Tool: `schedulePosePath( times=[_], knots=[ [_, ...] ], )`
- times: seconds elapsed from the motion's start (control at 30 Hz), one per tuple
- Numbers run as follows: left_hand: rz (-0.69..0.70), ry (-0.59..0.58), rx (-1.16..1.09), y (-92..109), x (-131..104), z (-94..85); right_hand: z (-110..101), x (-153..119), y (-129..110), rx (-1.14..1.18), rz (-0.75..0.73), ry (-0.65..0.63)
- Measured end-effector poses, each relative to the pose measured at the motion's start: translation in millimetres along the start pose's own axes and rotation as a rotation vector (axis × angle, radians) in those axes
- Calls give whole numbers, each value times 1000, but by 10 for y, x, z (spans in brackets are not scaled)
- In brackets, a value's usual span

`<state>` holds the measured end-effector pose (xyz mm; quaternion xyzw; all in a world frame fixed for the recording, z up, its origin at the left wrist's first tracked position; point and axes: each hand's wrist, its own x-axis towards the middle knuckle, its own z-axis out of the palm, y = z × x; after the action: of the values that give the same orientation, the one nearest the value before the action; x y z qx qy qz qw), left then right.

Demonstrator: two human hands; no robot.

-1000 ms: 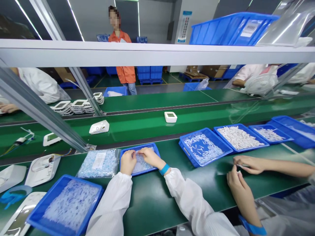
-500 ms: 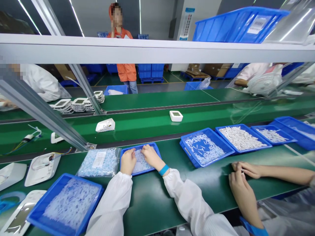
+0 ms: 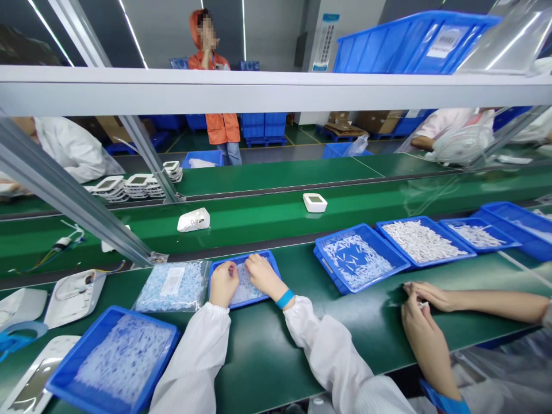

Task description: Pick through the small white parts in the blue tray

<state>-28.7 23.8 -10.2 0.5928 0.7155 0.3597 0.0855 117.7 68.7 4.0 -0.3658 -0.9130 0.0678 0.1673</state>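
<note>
My left hand (image 3: 224, 284) is over the left side of a small blue tray (image 3: 277, 268), fingers curled into a pinch. My right hand (image 3: 263, 275) dips in from the other side, its fingertips pressed together above the small pale translucent pieces (image 3: 244, 287) spread in that tray. Whatever either hand pinches is too small or too hidden to make out. Touching the tray's left side lies a clear bag of pale blue pieces (image 3: 150, 291) with a white label. A larger blue tray (image 3: 172, 351) of similar translucent pieces (image 3: 125, 359) sits beside my left forearm.
Blue trays (image 3: 340, 286) of small white parts line the bench at right. A co-worker's hands (image 3: 425, 310) work close by. A green conveyor (image 3: 250, 215) carries white housings (image 3: 315, 202). A metal post (image 3: 77, 190) slants at left, under a shelf beam (image 3: 276, 98). White device shells (image 3: 74, 299) lie at left.
The housings and the wired part on the conveyor have shifted right. My hands stay over the small tray, with only slight finger movement. The person in orange has a hand at the face.
</note>
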Motion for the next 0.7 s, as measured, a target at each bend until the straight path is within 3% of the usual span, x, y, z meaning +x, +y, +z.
schedulePosePath(
  times=[0.27, 0.47, 0.7],
  knots=[
    [36, 23, -31, 131, 7, 27, 22, 18, 43, 412, 63, 139],
    [-35, -20, -134, 89, 14, 12, 52, 47, 88, 543, 43, 156],
    [-55, -60, -165, 84, 33, 0, 6, 73, 77, 746, 170, 129]
  ],
)
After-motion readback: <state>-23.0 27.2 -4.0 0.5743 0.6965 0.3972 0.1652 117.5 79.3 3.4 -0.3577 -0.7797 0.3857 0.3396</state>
